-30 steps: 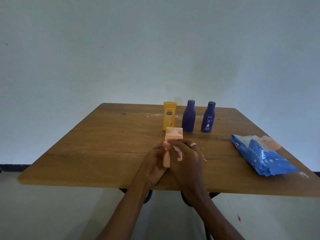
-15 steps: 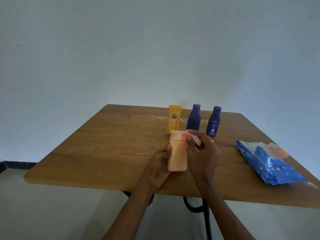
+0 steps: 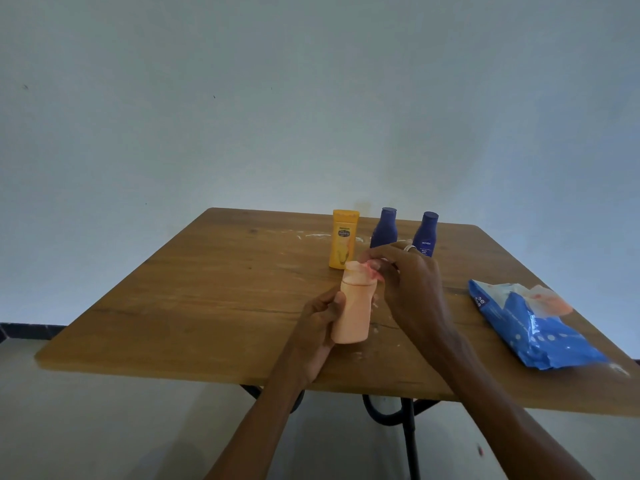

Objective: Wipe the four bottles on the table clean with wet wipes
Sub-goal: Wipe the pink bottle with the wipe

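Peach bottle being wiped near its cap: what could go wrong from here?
1. The left hand grips only the lower body of the peach bottle, so pressure from the right hand with the wipe might tip or slip it.
2. The right hand works close to the blue bottles behind; it could knock one over.

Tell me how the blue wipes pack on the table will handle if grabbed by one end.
The blue wipes pack looks soft and crumpled, so it would probably sag rather than stay stiff. Its glossy film may be slippery. Lying flat on the table, it seems unlikely to roll.
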The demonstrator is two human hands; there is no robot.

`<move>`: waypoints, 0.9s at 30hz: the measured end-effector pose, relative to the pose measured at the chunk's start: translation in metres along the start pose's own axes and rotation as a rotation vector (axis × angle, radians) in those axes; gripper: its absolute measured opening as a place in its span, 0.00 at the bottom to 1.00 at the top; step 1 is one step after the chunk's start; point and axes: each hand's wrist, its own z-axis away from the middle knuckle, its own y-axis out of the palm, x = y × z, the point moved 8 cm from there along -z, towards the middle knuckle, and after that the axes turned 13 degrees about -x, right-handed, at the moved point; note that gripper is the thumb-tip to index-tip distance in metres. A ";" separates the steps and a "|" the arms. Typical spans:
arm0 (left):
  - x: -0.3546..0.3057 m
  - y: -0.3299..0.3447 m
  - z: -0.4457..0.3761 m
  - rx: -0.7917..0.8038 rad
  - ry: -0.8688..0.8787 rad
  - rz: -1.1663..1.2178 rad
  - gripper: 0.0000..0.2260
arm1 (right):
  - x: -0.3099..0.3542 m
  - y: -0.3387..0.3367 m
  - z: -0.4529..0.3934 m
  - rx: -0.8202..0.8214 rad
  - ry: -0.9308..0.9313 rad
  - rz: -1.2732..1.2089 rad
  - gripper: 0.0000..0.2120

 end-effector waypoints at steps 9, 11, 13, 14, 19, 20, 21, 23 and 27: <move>-0.003 0.007 0.005 0.058 -0.009 0.010 0.16 | -0.024 -0.001 -0.013 0.102 0.115 -0.104 0.08; -0.003 0.009 0.006 0.077 -0.014 0.020 0.16 | -0.030 -0.001 -0.014 0.123 0.166 -0.124 0.09; -0.003 0.010 0.007 0.080 -0.004 -0.020 0.15 | -0.026 -0.001 -0.017 0.160 0.159 -0.119 0.08; -0.001 0.010 0.007 0.072 0.004 -0.058 0.14 | -0.021 0.002 -0.018 0.197 0.135 -0.108 0.09; 0.003 0.009 0.006 0.086 0.011 -0.125 0.16 | -0.002 0.019 -0.021 0.368 0.046 -0.019 0.08; 0.001 0.009 0.007 0.085 0.010 -0.114 0.17 | -0.004 0.019 -0.022 0.352 0.049 -0.015 0.09; 0.000 0.008 0.007 0.078 0.007 -0.108 0.17 | -0.008 0.017 -0.022 0.323 0.058 -0.013 0.09; -0.001 0.007 0.007 0.061 -0.005 -0.094 0.17 | -0.018 0.012 -0.021 0.253 0.074 -0.010 0.09; -0.001 0.009 0.007 0.071 -0.010 -0.069 0.16 | -0.037 0.007 -0.013 0.176 0.151 -0.043 0.09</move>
